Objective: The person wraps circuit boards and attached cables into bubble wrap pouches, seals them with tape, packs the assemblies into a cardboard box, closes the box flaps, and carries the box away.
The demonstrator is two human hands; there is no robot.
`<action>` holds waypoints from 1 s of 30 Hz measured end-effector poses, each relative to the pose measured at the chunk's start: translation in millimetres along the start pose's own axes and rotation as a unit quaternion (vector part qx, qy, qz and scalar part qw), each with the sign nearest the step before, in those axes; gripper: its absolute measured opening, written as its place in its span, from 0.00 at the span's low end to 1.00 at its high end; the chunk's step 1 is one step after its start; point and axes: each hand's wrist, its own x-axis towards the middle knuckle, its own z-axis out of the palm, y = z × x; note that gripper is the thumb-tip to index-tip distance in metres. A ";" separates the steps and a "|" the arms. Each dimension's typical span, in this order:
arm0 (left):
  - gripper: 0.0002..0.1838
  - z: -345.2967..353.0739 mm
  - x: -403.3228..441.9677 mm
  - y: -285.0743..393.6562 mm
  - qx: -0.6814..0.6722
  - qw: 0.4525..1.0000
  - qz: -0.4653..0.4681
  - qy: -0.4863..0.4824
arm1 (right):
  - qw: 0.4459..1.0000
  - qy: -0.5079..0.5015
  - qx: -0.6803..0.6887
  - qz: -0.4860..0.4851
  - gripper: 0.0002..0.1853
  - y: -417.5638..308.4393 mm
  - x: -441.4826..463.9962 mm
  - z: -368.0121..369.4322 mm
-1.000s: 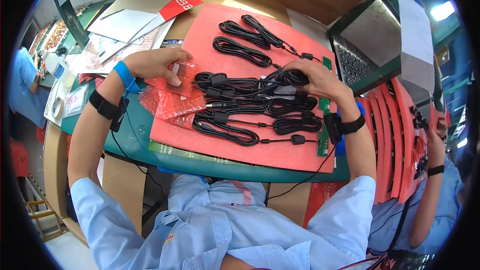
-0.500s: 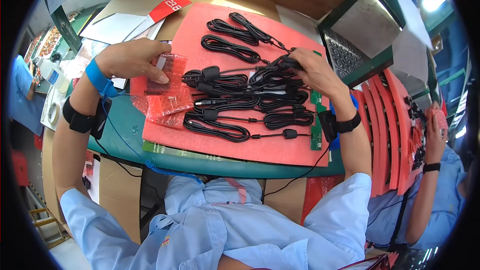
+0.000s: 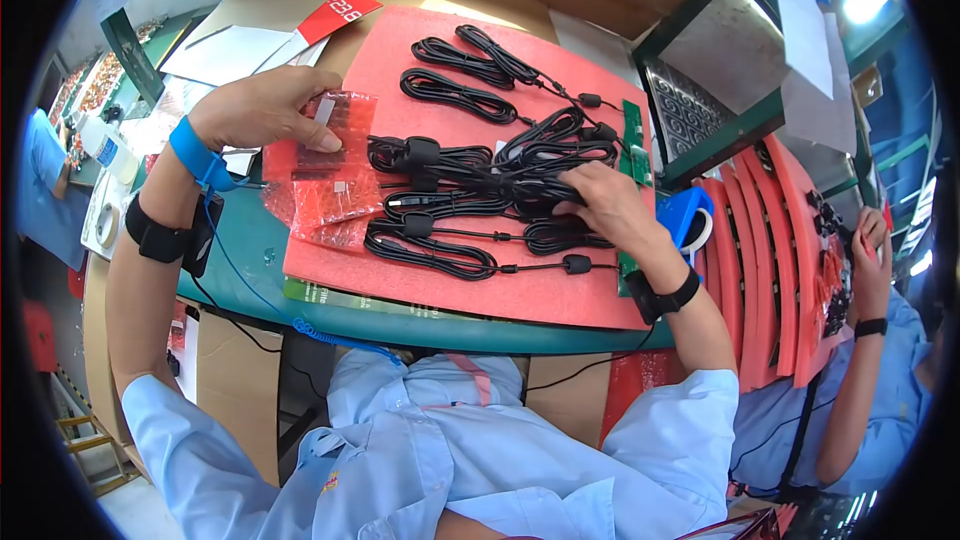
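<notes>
My left hand (image 3: 275, 120) is closed, thumb against fingers, on a red bubble-wrap bag (image 3: 345, 130) at the left side of the pink foam sheet (image 3: 450, 304). Another red bubble-wrap bag (image 3: 335, 212) lies just below it. My right hand (image 3: 612, 205) has its fingers curled round a coiled black cable (image 3: 540, 196) in the middle row. Further coiled cables (image 3: 458, 95) lie above and below, several with dark ferrite lumps. Green circuit boards (image 3: 633, 135) sit along the sheet's right edge, partly hidden by my right hand and wrist.
A blue holder (image 3: 684, 215) stands right of the sheet. Beyond it, pink foam sheets (image 3: 765, 270) stand upright beside a co-worker's hand (image 3: 872, 245). Papers and cardboard (image 3: 235, 50) lie at the back left. A blue coiled cord (image 3: 320, 332) runs from my left wristband.
My right hand has moved down and left, from the upper cable coil near the boards to the middle row. The upper boards are now uncovered. The left hand has barely shifted.
</notes>
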 end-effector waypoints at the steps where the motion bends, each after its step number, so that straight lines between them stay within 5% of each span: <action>1: 0.25 1.0 0.2 4.1 0.006 1.000 -0.005 -0.003 | 1.000 -0.008 -0.026 0.000 0.18 -4.0 -2.5 3.5; 7: 0.26 5.2 -4.1 -3.2 -0.047 0.999 0.017 0.001 | 0.991 -0.077 -0.104 -0.041 0.19 -1.0 19.8 -37.9; 11: 0.27 6.0 -10.1 -10.1 -0.072 0.997 -0.008 0.020 | 0.995 -0.085 0.000 0.044 0.18 -8.7 42.8 -96.0; 13: 0.29 8.6 -12.6 -9.6 -0.215 0.977 0.004 0.013 | 0.992 -0.078 0.012 0.095 0.18 -6.8 51.4 -105.6; 17: 0.31 15.6 -15.9 -22.7 -0.259 0.965 -0.011 0.035 | 0.998 -0.024 0.036 0.048 0.17 1.8 72.7 -104.3; 21: 0.30 24.5 -23.8 -20.7 -0.305 0.952 -0.019 0.036 | 0.991 -0.113 0.037 0.059 0.18 32.5 93.5 -63.7; 23: 0.29 25.3 -25.7 -19.3 -0.330 0.943 -0.024 0.031 | 0.962 -0.262 0.069 0.033 0.20 53.4 100.3 -26.8; 26: 0.26 29.5 -31.4 -20.6 -0.197 0.978 -0.056 0.024 | 0.973 -0.220 0.041 -0.058 0.19 50.8 101.4 -14.1; 30: 0.26 33.0 -30.9 -31.8 -0.225 0.971 -0.072 -0.017 | 0.976 -0.178 -0.042 -0.115 0.18 34.1 103.4 -8.4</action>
